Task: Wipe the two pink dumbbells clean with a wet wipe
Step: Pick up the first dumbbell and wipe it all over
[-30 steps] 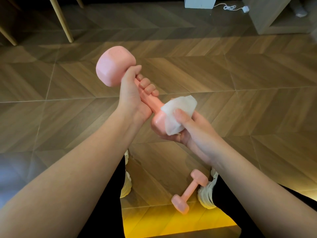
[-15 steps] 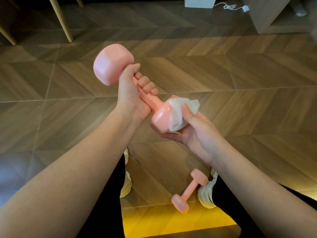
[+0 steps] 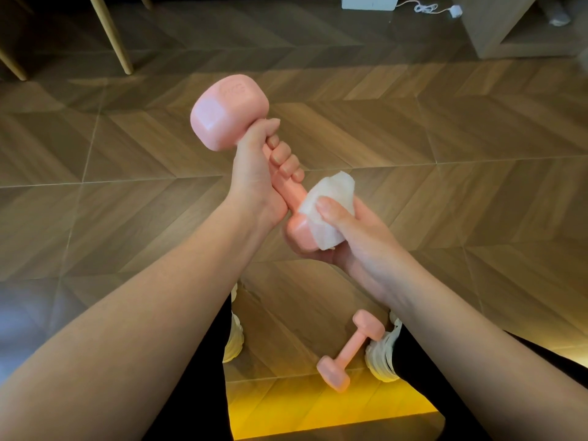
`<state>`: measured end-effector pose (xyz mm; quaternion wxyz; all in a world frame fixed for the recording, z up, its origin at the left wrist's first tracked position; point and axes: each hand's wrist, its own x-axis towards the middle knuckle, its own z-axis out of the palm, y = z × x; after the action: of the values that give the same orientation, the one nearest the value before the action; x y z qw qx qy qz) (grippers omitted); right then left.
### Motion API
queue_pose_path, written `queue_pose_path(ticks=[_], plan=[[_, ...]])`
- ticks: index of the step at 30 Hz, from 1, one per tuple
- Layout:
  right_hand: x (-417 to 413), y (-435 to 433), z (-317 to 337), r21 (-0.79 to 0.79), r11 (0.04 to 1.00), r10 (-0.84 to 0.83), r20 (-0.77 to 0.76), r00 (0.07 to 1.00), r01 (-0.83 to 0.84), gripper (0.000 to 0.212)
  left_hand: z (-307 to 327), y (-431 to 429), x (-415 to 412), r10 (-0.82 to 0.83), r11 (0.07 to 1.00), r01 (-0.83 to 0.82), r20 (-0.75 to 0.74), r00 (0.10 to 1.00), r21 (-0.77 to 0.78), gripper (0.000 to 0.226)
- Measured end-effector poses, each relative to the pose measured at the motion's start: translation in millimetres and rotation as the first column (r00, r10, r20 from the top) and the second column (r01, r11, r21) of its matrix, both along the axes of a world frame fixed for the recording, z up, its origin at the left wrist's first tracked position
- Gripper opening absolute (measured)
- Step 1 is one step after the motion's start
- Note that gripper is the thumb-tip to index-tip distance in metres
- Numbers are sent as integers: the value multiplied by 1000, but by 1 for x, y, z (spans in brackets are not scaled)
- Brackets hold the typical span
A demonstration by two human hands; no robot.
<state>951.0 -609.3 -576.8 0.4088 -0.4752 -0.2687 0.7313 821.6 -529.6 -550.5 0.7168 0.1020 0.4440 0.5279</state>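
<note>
I hold a pink dumbbell (image 3: 229, 113) tilted in the air above the floor, far head up and to the left. My left hand (image 3: 257, 173) grips its handle just below that head. My right hand (image 3: 346, 237) cups the near head and presses a white wet wipe (image 3: 331, 198) against it with the thumb. The wipe covers most of the near head. A second pink dumbbell (image 3: 350, 350) lies on the floor between my feet, beside my right shoe.
Wooden herringbone floor (image 3: 445, 148) all around. Light wooden chair legs (image 3: 111, 36) stand at the far left. A wooden cabinet (image 3: 496, 27) and a white box with a cable (image 3: 369, 1) sit at the far right. My white shoes (image 3: 380, 361) flank the lying dumbbell.
The held dumbbell turned in my left hand and shifted slightly. My right hand slid the wipe around the near head, from its side to over its top.
</note>
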Motion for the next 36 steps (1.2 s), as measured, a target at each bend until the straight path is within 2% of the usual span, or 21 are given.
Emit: queue_pose_path(ticks=[6, 10, 12, 23, 27, 31, 33, 36], plan=[[-1, -4, -2, 106, 992, 43, 184, 982, -63, 68, -1, 1, -2, 23, 999, -22, 33, 999, -30, 40], [-4, -5, -4, 146, 988, 14, 227, 974, -49, 77, 0, 1, -3, 37, 999, -35, 36, 999, -33, 41], [-4, -5, -4, 157, 987, -1, 230, 973, -36, 76, 0, 2, -2, 41, 999, -39, 38, 998, -36, 41], [-3, -2, 3, 39, 998, -49, 11, 999, 49, 36, 4, 4, -3, 53, 998, -51, 48, 997, -27, 39], [-3, 1, 6, -43, 997, -66, -86, 994, 63, 39, 5, 3, -3, 46, 999, -46, 49, 998, -6, 40], [-1, 0, 10, -98, 995, 7, -197, 980, -27, 54, 3, 3, -2, 68, 998, -67, 51, 996, -13, 36], [0, -2, 9, -49, 998, 40, -134, 990, -47, 56, 1, 3, -1, 89, 996, -87, 60, 994, -34, 32], [-1, -3, 5, 50, 998, 42, 144, 989, -49, 65, -3, 1, 0, 109, 992, -104, 68, 992, -72, 30]])
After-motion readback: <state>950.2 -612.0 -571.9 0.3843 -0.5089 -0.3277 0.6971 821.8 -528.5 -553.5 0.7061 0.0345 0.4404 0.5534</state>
